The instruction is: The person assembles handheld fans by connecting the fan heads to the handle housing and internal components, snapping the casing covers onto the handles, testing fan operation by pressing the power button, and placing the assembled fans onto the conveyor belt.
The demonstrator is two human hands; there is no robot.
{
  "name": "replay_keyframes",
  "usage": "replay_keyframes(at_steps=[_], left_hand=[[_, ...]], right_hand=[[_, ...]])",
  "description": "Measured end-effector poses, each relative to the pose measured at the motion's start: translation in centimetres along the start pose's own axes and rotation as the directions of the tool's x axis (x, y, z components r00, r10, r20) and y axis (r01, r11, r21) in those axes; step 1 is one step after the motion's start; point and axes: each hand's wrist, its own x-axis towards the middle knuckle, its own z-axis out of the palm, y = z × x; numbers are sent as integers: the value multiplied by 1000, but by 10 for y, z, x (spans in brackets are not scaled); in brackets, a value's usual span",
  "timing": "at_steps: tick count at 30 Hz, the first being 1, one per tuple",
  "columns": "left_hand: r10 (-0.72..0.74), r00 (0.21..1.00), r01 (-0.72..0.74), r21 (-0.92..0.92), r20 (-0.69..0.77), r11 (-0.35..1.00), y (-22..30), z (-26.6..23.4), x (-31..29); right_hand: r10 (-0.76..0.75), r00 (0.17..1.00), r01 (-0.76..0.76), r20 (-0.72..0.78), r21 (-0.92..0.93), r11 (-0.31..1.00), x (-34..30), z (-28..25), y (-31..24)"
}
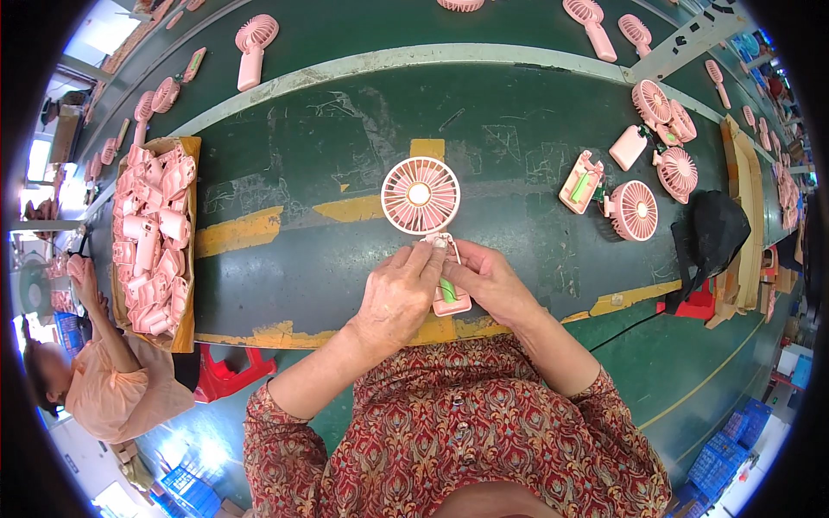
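2 hands [393,292] grip 1 pink handheld fan [420,193].

A black bag [718,231] sits at the right edge of the bench [294,164]; a red stool [226,376] stands by the near left corner, beside a co-worker [129,393]. Blue crates [724,457] stand beyond the near right corner.

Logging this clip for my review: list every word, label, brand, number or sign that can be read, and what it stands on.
None can be read.
Pale metal beam, upper right: dark marks, no legible letters.
Pink fan at the person's hands: no readable lettering.
Carton of pink parts: no readable print.
Blue crates, lower right: too small and blurred to tell.
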Motion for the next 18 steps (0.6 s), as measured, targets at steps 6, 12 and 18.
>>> replay_keyframes(at_steps=[6,12,18], left_hand=[[9,994,-14,44,108,999,1,-4,3],[14,983,-17,16,185,1000,-2,-4,3],[-47,998,54,-136,51,989,-4,-5,5]], right_hand=[[-30,999,28,-20,-117,993,-1,2,1],[-45,999,46,13,-97,994,-3,0,7],[60,998,-59,30,-37,998,6,-8,-2]])
